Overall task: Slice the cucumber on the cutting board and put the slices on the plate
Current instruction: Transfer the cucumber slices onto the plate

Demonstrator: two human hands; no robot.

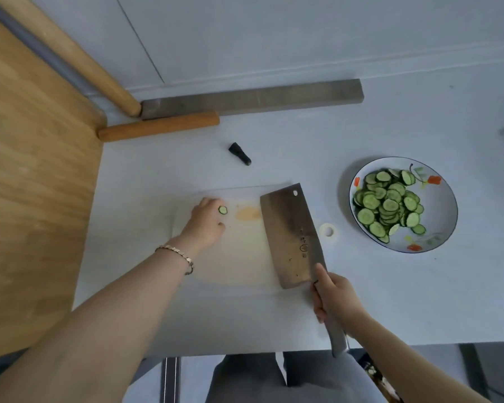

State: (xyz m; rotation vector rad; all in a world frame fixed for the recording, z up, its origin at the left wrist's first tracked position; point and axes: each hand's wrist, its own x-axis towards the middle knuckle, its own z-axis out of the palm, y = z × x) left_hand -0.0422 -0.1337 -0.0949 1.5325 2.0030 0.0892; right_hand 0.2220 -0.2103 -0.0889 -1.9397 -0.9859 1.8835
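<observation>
Round green cucumber slice (223,210) sits at the fingertips of the left hand (205,223), pinch unclear; right hand (333,298) clamped round broad steel cleaver (291,237); thin slice may slip mid-carry.

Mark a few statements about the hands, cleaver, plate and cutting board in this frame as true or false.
1. The right hand grips the cleaver by its handle. True.
2. The plate is bare. False: it holds a heap of cucumber slices.
3. A single cucumber slice lies on the cutting board at the fingertips of the left hand. True.
4. The plate stands on the left-hand side of the cutting board. False: it stands on the right-hand side, off the board.
5. The cleaver's blade is over the plate. False: it is over the cutting board.
</observation>
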